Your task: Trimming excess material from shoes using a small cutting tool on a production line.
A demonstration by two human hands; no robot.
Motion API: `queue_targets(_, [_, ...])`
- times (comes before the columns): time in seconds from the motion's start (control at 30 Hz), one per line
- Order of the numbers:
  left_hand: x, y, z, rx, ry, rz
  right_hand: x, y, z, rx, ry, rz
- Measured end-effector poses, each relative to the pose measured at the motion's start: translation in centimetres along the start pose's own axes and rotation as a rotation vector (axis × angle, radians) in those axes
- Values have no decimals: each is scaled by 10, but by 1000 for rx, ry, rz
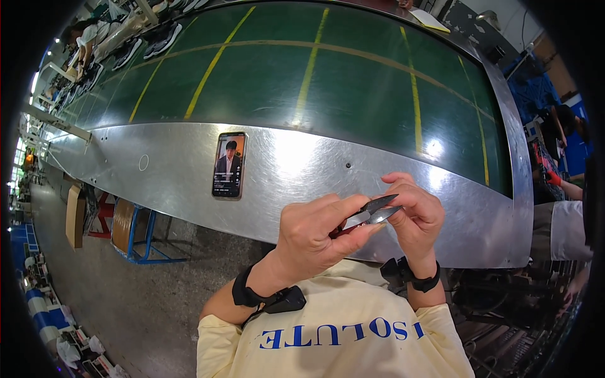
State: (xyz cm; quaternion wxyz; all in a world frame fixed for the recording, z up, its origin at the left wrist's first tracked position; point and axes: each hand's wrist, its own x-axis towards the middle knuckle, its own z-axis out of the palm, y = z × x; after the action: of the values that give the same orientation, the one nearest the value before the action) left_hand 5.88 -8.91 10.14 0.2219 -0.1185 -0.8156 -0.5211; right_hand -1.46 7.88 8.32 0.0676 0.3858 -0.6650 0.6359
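My left hand [322, 230] is closed around a pair of small thread snips [382, 203] with dark pointed blades and a bit of red at the handle. The two blades stand slightly apart and point right. Curled at the blade tips are the fingers of my right hand [419, 211], thumb and fingertips close to the metal. Whether anything small sits between those fingers cannot be made out. Both hands are raised in front of my chest, over the near edge of the metal table border [302, 170]. Dark straps with small black boxes circle both wrists.
A phone [229, 165] with a lit screen lies on the metal border, left of my hands. Beyond runs a green belt [265, 82] with yellow lines. Shoes [162, 40] sit far left. A blue-framed stool [135, 233] stands below left. Another person [570, 183] is at right.
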Motion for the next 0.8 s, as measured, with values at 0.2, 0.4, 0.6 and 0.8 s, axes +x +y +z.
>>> queue_targets(0.2, [1, -1, 4, -22, 28, 26, -1, 0, 0, -21, 20, -20])
queue_targets(0.4, [1, 2, 2, -9, 30, 17, 1, -3, 3, -54, 48, -20])
queue_targets(0.6, [-3, 1, 2, -95, 32, -71, 0, -7, 4, -85, -1, -31])
queue_targets(0.8, [1, 5, -6, -92, 7, -94, 7, -9, -5, -180, -26, -3])
